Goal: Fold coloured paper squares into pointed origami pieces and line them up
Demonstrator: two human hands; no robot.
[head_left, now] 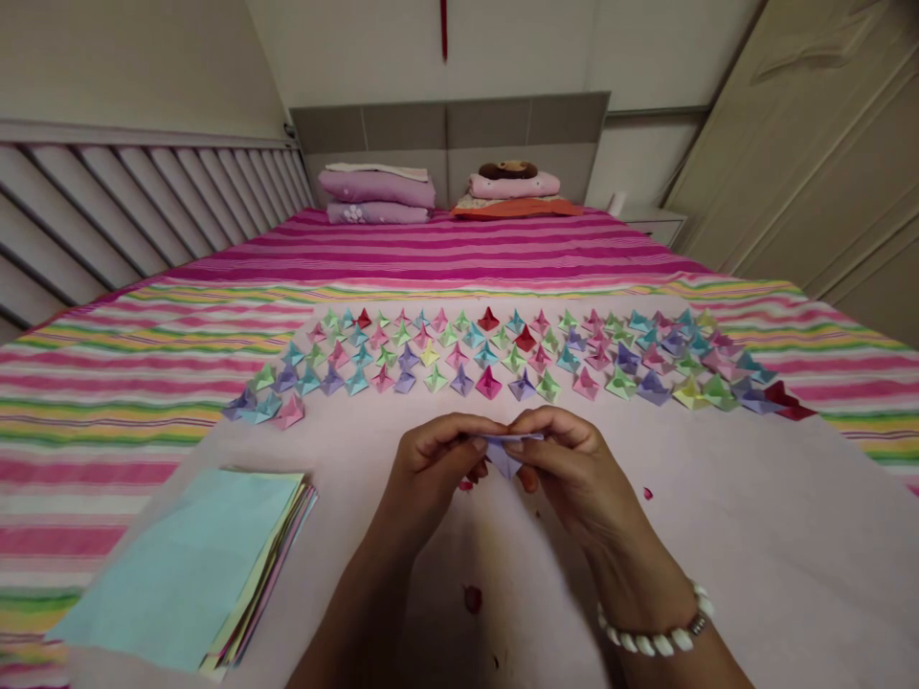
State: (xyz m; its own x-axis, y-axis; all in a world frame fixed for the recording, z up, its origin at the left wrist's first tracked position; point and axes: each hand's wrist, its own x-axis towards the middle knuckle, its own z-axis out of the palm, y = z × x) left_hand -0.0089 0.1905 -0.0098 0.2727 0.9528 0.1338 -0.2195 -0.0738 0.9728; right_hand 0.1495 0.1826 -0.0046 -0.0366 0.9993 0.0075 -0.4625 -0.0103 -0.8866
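Observation:
A small folded piece of lavender paper (504, 459) is held up between both hands, its lower part narrowing to a point. My left hand (441, 455) pinches its left side between thumb and fingers. On the other side, my right hand (564, 455) grips the paper with the thumb across its front; a beaded bracelet circles that wrist. The fingers cover much of the paper's upper edge. Just beyond the hands stand rows of small folded paper boats (489, 383) in pink, green, blue, purple, yellow and red.
A stack of coloured paper sheets (193, 555), light blue on top, lies at the left on a pale board (747, 555). Red petal-like bits (472, 599) are scattered near my forearms. The striped bed (86, 469) extends behind, with folded bedding (380, 187) by the headboard.

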